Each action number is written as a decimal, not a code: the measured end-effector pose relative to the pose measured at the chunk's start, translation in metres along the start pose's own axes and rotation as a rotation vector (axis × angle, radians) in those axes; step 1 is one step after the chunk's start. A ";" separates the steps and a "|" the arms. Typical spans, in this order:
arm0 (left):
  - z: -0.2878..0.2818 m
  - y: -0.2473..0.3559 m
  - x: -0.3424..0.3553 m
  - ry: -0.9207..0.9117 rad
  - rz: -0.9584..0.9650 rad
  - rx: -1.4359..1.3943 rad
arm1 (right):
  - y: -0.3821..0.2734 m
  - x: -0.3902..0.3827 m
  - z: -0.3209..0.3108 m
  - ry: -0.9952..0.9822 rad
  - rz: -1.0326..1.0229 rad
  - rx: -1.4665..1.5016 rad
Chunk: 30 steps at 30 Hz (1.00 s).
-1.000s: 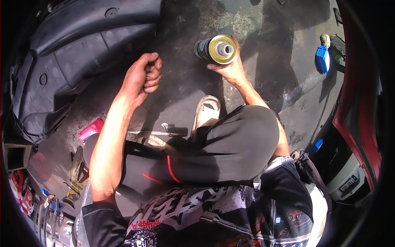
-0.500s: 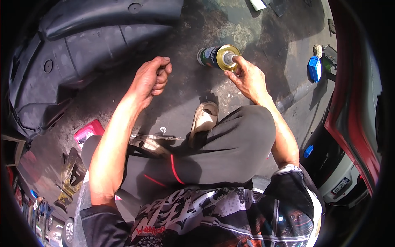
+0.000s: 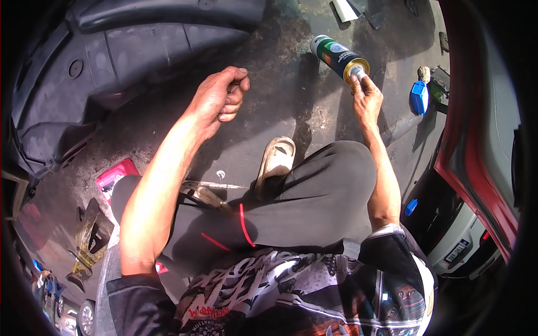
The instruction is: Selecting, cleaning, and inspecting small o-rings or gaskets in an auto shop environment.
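Observation:
My right hand [image 3: 367, 101] pinches the pale neck of a metal can [image 3: 338, 56] between thumb and fingers. Cylindrical, with a dark blue and green label and a gold-coloured end, the can is tilted, its gold end toward me and its other end pointing away to the left. Across from it, my left hand [image 3: 218, 101] is closed, thumb laid over curled fingers. Whatever may be inside that fist is hidden. The left hand touches nothing else and is held over the dark floor, near a large black plastic panel.
The black moulded panel [image 3: 134, 50] fills the far left. A pink container [image 3: 116, 178] and a worn yellowish metal part [image 3: 92, 241] lie at left. Right of me are a blue plastic piece [image 3: 419, 98], a smaller blue piece [image 3: 411, 207] and a red vehicle edge [image 3: 448, 134].
My right hand has carried the can to the right and tipped it, so its labelled side shows more. My left fist has shifted slightly right and away from me, still closed.

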<state>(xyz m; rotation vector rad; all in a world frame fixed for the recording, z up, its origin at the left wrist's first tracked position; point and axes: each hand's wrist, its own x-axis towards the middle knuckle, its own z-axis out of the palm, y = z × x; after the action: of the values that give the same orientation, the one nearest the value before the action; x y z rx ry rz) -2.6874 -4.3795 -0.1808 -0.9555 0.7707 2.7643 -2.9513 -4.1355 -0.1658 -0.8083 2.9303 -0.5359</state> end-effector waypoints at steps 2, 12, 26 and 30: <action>0.001 0.001 0.000 -0.014 0.003 0.001 | 0.025 -0.027 0.018 0.037 0.090 0.048; 0.005 0.008 -0.028 0.046 0.013 0.209 | 0.062 -0.156 0.090 -0.080 0.408 -0.169; 0.007 0.008 -0.042 0.031 0.009 0.263 | 0.079 -0.177 0.112 -0.321 0.302 -0.112; 0.004 0.009 -0.050 0.059 0.027 0.265 | 0.074 -0.174 0.115 -0.442 0.355 -0.174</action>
<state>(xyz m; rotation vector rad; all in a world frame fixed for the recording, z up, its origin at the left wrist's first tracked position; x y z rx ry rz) -2.6520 -4.3823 -0.1442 -0.9820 1.1319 2.5775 -2.8208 -4.0241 -0.3058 -0.3407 2.6325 -0.0626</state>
